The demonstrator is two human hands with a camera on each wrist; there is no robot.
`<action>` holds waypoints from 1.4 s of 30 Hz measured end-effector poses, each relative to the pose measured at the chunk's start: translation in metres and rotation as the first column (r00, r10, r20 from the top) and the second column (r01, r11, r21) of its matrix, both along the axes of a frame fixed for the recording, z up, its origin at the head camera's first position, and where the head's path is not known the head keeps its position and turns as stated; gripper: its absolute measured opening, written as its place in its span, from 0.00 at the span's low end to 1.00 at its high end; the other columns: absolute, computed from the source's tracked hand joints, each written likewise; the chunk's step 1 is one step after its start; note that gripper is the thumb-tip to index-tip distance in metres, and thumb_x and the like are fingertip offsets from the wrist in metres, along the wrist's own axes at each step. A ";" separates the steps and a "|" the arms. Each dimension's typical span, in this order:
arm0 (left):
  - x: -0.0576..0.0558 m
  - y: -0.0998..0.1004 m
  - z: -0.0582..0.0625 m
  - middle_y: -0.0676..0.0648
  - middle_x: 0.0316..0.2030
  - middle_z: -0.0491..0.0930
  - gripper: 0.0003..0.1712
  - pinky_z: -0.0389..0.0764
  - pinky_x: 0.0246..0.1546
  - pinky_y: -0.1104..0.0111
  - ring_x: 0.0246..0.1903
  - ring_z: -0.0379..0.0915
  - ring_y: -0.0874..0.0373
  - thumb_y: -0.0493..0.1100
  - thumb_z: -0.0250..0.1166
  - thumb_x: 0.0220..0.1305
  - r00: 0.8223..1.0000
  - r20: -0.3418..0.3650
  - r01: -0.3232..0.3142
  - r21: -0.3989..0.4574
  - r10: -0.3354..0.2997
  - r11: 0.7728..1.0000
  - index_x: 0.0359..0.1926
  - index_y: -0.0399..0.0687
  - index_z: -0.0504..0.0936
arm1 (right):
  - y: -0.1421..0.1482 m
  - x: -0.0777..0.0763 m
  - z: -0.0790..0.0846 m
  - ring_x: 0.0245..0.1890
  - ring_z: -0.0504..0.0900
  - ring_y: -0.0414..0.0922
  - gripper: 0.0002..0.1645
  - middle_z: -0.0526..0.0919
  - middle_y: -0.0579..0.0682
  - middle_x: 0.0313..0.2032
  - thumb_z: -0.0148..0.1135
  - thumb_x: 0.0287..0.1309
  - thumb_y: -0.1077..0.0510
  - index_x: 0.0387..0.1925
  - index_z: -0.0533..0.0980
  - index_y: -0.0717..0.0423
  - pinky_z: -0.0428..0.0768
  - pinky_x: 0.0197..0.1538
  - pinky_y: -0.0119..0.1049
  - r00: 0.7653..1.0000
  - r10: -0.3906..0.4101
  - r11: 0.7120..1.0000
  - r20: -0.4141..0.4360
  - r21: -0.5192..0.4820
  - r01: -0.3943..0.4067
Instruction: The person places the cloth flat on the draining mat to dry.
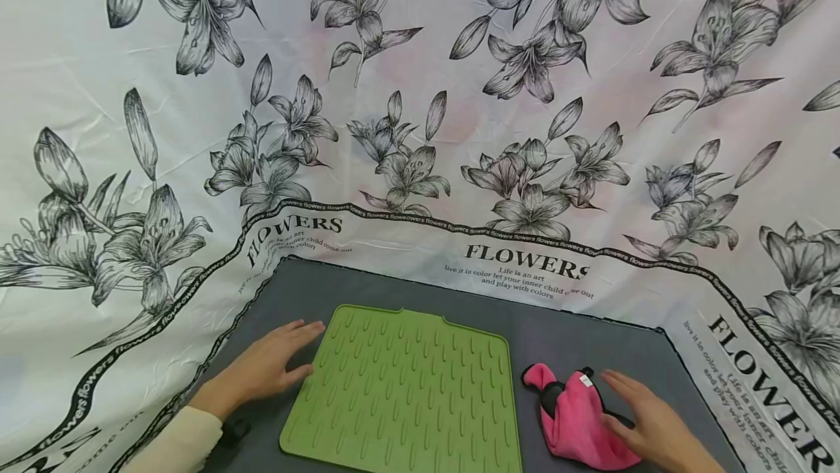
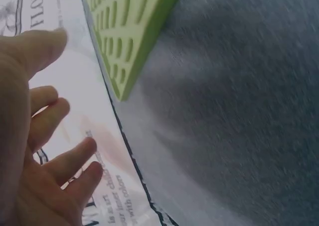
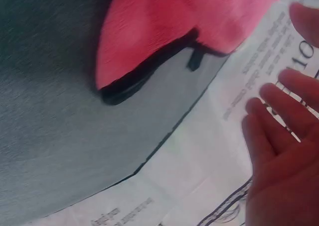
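Note:
A green silicone mat (image 1: pixel 400 385) with rows of raised ridges lies on the grey table. My left hand (image 1: pixel 269 364) is beside its left edge, fingers extended and holding nothing. In the left wrist view, one corner of the mat (image 2: pixel 122 52) shows past the spread fingers of that hand (image 2: pixel 55 156). To the right of the mat lies a crumpled pink cloth (image 1: pixel 574 415) with black trim and a small white tag. My right hand (image 1: pixel 650 422) is at its right side, fingers relaxed. The right wrist view shows the pink cloth (image 3: pixel 149 32) apart from the empty right hand (image 3: pixel 284 131).
White fabric (image 1: pixel 407 108) printed with black flowers and lettering hangs behind the grey table (image 1: pixel 558 334) and surrounds its edges. A small dark object (image 1: pixel 235 431) sits near the left wrist.

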State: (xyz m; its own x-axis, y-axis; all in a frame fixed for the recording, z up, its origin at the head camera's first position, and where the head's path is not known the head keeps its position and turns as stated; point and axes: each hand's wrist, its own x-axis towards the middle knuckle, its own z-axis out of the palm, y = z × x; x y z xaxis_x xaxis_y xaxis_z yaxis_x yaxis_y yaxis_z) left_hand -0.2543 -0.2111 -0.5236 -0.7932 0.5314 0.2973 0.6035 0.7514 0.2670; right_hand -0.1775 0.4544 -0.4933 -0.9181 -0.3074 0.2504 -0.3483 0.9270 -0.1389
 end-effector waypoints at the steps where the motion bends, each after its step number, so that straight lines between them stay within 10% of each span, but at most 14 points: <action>1: 0.000 0.001 0.001 0.47 0.71 0.69 0.42 0.70 0.63 0.42 0.70 0.63 0.40 0.52 0.71 0.63 1.000 0.020 0.009 -0.008 -0.009 1.000 0.74 0.51 0.66 | -0.003 0.000 0.001 0.56 0.80 0.62 0.41 0.79 0.62 0.59 0.77 0.50 0.45 0.61 0.76 0.62 0.80 0.48 0.60 1.000 0.009 1.000 0.011 0.008 -0.009; 9: 0.002 0.007 -0.001 0.47 0.71 0.69 0.42 0.70 0.63 0.42 0.70 0.61 0.36 0.52 0.71 0.63 0.984 0.169 0.072 -0.048 -0.063 0.996 0.74 0.48 0.67 | -0.017 -0.005 0.000 0.52 0.83 0.59 0.47 0.80 0.61 0.58 0.80 0.44 0.45 0.62 0.75 0.62 0.84 0.45 0.47 0.982 0.089 0.995 0.168 0.030 -0.096; 17: 0.008 0.010 -0.005 0.42 0.72 0.65 0.46 0.66 0.62 0.35 0.72 0.57 0.34 0.54 0.73 0.60 0.910 0.411 0.058 -0.018 -0.046 0.998 0.74 0.47 0.65 | -0.025 -0.009 -0.018 0.52 0.82 0.58 0.45 0.80 0.60 0.58 0.81 0.41 0.48 0.62 0.76 0.58 0.85 0.46 0.47 0.961 0.051 0.998 0.274 0.016 -0.057; 24: 0.011 0.012 -0.015 0.37 0.73 0.63 0.48 0.67 0.61 0.34 0.72 0.57 0.32 0.53 0.74 0.58 0.898 0.440 0.020 0.008 -0.022 1.000 0.75 0.47 0.63 | -0.039 -0.010 -0.027 0.46 0.82 0.54 0.31 0.84 0.55 0.47 0.79 0.42 0.55 0.51 0.83 0.58 0.83 0.47 0.55 0.941 -0.122 0.992 0.316 0.021 0.122; 31: 0.014 0.012 -0.020 0.37 0.73 0.62 0.49 0.64 0.60 0.31 0.72 0.54 0.31 0.52 0.75 0.58 0.873 0.487 0.002 0.067 -0.034 0.998 0.76 0.46 0.62 | -0.052 -0.010 -0.036 0.27 0.67 0.43 0.13 0.70 0.45 0.28 0.69 0.50 0.62 0.41 0.84 0.52 0.68 0.30 0.38 0.918 -0.253 0.967 0.306 0.096 0.235; 42: 0.013 0.013 -0.023 0.40 0.74 0.61 0.49 0.62 0.64 0.34 0.74 0.52 0.33 0.50 0.75 0.58 0.876 0.481 0.001 0.089 -0.044 0.996 0.76 0.45 0.61 | -0.051 -0.009 -0.027 0.24 0.64 0.44 0.06 0.67 0.46 0.26 0.64 0.53 0.63 0.34 0.81 0.50 0.63 0.28 0.39 0.928 -0.288 0.958 0.236 0.084 0.275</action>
State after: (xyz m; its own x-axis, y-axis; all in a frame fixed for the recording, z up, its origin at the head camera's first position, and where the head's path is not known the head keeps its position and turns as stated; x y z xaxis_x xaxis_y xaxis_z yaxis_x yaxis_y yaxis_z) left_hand -0.2410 -0.1978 -0.5463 -0.8377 0.5409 -0.0750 0.4000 0.7014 0.5900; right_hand -0.1870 0.4033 -0.5203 -0.9994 -0.0335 -0.0004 -0.0331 0.9898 -0.1387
